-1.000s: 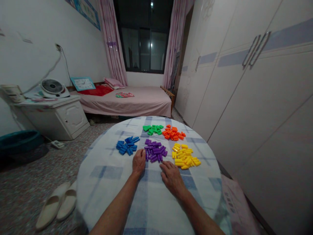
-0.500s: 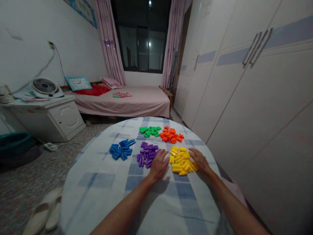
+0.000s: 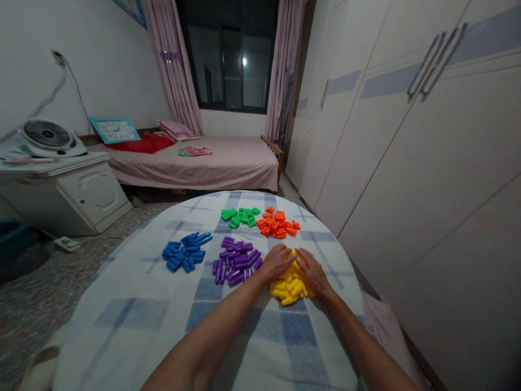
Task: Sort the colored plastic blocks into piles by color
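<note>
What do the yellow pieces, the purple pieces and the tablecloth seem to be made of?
Yellow pieces: probably plastic, smooth, in one even, bright colour.
Purple pieces: likely plastic too, glossy, with small pale highlights.
Tablecloth: perhaps fabric, matte, with soft creases and no shine; a coated cloth remains possible.

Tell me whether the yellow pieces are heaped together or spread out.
Heaped together: the yellow pieces lie in one close pile on the tablecloth, between the left hand and the right hand, which partly hide it.
</note>
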The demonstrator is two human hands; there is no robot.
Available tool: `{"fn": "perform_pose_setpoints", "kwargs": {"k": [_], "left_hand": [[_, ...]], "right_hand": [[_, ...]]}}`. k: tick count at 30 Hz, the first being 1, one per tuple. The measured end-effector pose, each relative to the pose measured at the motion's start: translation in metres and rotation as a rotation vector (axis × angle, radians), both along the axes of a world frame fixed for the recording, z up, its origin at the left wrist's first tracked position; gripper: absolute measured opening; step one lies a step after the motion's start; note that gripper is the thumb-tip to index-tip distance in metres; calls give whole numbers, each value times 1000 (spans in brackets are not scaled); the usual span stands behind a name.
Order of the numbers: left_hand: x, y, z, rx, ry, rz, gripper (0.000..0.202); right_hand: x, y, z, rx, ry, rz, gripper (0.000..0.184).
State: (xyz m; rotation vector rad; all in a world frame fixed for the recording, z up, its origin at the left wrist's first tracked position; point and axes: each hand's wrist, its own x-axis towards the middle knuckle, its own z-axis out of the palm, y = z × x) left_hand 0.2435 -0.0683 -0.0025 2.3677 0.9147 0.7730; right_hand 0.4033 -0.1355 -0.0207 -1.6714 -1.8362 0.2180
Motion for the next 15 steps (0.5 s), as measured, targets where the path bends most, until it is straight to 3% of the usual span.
{"fn": "perform_pose_setpoints", "kwargs": {"k": [6, 15], "left_hand": [[-26, -36, 13, -14, -19, -51, 38], [-77, -84, 27, -37, -60, -145, 40]], "right_hand": [[-46, -50, -1, 28, 69, -204, 46], [-101, -106, -8, 48, 134, -306, 47]]}}
